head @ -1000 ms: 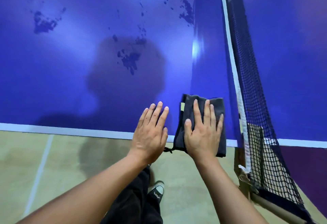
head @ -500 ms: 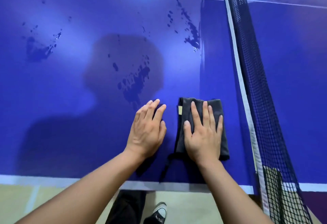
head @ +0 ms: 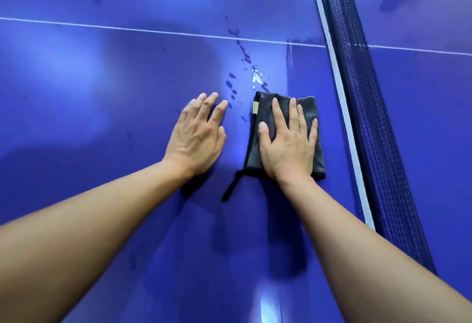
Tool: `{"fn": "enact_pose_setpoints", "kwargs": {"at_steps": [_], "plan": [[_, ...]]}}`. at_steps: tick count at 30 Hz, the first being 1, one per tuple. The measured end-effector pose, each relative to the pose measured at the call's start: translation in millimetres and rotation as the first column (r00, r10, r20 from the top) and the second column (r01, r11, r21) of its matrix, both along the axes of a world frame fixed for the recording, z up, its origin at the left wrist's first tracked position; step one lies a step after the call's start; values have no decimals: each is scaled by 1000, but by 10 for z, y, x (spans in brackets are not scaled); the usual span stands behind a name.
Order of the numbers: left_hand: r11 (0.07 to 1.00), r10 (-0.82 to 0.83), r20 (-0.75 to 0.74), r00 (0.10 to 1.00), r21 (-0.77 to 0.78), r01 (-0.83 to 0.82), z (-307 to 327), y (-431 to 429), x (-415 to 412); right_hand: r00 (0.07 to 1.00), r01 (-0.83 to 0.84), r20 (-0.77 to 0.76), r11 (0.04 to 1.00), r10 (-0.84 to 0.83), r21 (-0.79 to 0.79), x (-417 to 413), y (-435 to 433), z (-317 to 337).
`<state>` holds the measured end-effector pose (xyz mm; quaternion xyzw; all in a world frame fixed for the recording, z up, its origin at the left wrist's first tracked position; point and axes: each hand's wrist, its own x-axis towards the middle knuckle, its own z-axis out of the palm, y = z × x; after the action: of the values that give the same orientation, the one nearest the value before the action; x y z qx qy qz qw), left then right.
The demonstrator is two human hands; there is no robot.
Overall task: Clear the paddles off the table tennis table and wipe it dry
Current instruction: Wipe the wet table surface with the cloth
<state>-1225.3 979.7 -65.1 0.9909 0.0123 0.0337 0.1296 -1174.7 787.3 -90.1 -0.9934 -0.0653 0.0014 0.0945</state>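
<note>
Tabletop (head: 102, 195): cloth (head: 264, 109) farther inward (near droplets (head: 256, 77))

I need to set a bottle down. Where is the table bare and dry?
Left of the left hand, below the white line, the table looks bare and dry. Crowded: water drops sit ahead of the cloth, and only a narrow strip separates cloth and net.

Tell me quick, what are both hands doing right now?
Left hand: open, flat on the bare table, holding nothing.
Right hand: open, fingers straight, pressing the grey cloth onto the table.
</note>
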Motion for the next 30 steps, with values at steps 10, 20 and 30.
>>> {"fn": "enact_pose_setpoints", "kwargs": {"at_steps": [10, 20, 30], "plan": [[999, 35, 37, 999, 23, -36, -176, 57, 282, 1000, 15, -19, 1000, -15, 16, 1816, 564, 28], [996, 78, 26, 997, -42, -76, -183, 67, 314, 993, -112, -44, 993, 113, 25, 2103, 805, 104], [994, 103, 116, 988, 7, -105, -115, 67, 236, 962, -271, -27, 962, 271, 34, 941, 834, 89]]}}
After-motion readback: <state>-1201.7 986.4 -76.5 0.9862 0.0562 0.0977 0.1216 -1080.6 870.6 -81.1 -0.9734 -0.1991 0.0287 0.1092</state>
